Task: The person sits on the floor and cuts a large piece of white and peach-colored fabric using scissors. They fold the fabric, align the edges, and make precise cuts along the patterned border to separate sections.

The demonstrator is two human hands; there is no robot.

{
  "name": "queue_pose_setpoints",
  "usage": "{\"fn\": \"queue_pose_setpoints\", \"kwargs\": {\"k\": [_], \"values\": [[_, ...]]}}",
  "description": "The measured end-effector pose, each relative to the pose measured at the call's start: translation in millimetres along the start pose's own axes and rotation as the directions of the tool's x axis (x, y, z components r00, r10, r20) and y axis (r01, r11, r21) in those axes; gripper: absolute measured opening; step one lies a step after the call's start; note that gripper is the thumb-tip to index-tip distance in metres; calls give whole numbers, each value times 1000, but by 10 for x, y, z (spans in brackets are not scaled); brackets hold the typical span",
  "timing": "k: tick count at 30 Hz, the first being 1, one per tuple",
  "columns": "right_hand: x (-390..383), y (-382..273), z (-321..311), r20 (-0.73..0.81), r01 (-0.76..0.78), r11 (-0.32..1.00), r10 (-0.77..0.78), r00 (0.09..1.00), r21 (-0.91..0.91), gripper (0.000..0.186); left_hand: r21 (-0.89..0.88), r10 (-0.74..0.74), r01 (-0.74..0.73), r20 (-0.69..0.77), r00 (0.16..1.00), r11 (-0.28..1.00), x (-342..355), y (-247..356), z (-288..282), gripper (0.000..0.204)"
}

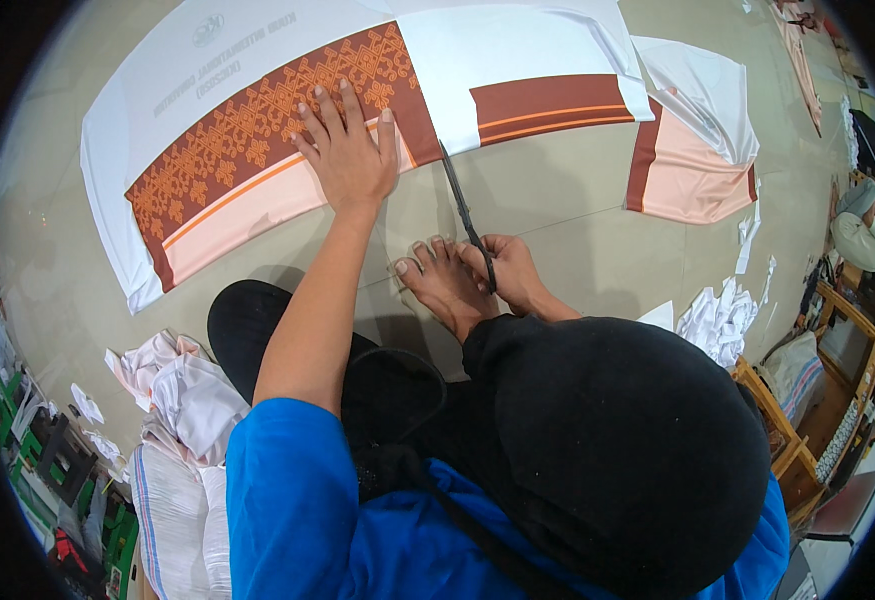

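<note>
A sheet of printed fabric (312,105) lies spread on the floor, white with a brown panel in an orange floral pattern and a peach strip along its near edge. My left hand (350,165) rests flat on the brown and peach part, fingers spread. My right hand (517,272) grips dark scissors (460,203) by the handles. Their blades point away from me, and the tips reach the fabric's near edge between the patterned panel and the white part. Further right on the same cloth is a plain brown panel (549,105) with orange lines.
My bare foot (447,283) is close beside the scissors and right hand. A white and peach fabric piece (695,165) lies at the right. White scraps (719,322) are heaped nearer. Crumpled cloth (192,400) and a white sack (169,515) are at my left. Wooden frames (847,310) stand far right.
</note>
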State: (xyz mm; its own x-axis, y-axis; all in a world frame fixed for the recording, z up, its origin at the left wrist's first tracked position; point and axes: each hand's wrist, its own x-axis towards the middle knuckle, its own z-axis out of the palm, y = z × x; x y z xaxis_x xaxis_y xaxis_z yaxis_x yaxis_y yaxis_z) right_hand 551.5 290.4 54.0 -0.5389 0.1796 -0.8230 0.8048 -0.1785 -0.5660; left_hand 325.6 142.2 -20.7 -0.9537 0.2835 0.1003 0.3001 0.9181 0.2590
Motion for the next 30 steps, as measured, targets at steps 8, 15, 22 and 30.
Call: {"fn": "queue_pose_setpoints", "kwargs": {"k": [8, 15, 22, 30], "values": [[12, 28, 1, -15, 18, 1000, -18, 1000, -10, 33, -11, 4, -4, -22, 1000, 1000, -5, 2, 7, 81], [39, 76, 5, -20, 46, 999, -46, 999, -21, 42, 0, -9, 9, 32, 999, 1000, 4, 2, -8, 84], [1, -6, -4, -6, -25, 998, 25, 1000, 55, 34, 3, -8, 8, 9, 1000, 1000, 2, 2, 5, 82], [77, -117, 1, -25, 9, 1000, -9, 1000, -4, 38, 7, -9, 9, 24, 1000, 1000, 2, -5, 7, 84]]}}
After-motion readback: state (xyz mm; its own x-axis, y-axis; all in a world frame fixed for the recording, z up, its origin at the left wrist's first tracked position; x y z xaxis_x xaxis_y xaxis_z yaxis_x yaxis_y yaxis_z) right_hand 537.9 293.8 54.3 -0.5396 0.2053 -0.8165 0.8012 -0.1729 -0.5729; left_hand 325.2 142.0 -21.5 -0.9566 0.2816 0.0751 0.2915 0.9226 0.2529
